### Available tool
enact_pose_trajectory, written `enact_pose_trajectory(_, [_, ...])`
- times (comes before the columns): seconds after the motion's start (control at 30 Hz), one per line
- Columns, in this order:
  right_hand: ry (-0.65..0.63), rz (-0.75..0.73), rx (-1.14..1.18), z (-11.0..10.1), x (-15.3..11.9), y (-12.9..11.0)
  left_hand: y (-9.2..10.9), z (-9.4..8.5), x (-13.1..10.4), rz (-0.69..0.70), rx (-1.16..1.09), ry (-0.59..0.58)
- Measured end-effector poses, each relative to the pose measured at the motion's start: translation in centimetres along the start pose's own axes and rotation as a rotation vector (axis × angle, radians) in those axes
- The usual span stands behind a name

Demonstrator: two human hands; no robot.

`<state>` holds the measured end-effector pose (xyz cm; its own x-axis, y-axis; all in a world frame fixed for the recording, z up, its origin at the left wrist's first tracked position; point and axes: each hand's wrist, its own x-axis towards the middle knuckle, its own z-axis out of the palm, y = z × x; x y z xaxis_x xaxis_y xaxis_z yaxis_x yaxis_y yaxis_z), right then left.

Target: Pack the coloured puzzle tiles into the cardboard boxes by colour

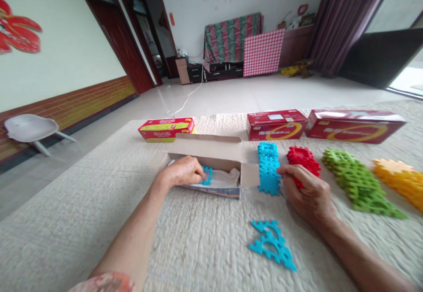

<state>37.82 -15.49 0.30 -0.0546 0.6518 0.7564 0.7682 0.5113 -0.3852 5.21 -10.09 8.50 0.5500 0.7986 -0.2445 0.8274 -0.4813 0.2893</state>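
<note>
An open cardboard box (249, 175) lies on the mat with its flaps folded out and a pale lining inside. My left hand (187, 171) reaches into it, fingers closed on a blue interlocking tile (207, 175). To the right of the box stretches a row of overlapping blue tiles (269, 173). At its right edge, my right hand (310, 193) is closed in a pinch, the fingertips against a blue tile. Red tiles (299, 153) lie just behind that hand, partly hidden by it. Two blue triangular tiles (276, 250) with cut-outs rest nearer to me.
Green tiles (358, 186) and yellow-orange tiles (401, 175) lie to the right. Two dark red boxes (276, 124) and a red-yellow box (167, 129) stand along the mat's far side. A white stool (31, 127) is at the left.
</note>
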Motion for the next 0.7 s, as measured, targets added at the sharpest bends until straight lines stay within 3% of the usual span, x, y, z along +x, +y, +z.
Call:
enact_pose_trajectory(0.1, [-0.004,0.011,0.012,-0.1,0.1,-0.2,-0.2,-0.9,-0.8,-0.022,-0.020,0.005])
enact_pose_trajectory(0.27, [-0.020,0.032,0.018,-0.2,0.1,-0.4,-0.7,-2.0,-1.8,-0.063,-0.068,0.114])
enact_pose_trajectory(0.7, [-0.051,0.067,0.020,0.0,-0.2,-0.1,-0.1,-0.5,-0.1,-0.143,0.083,0.074])
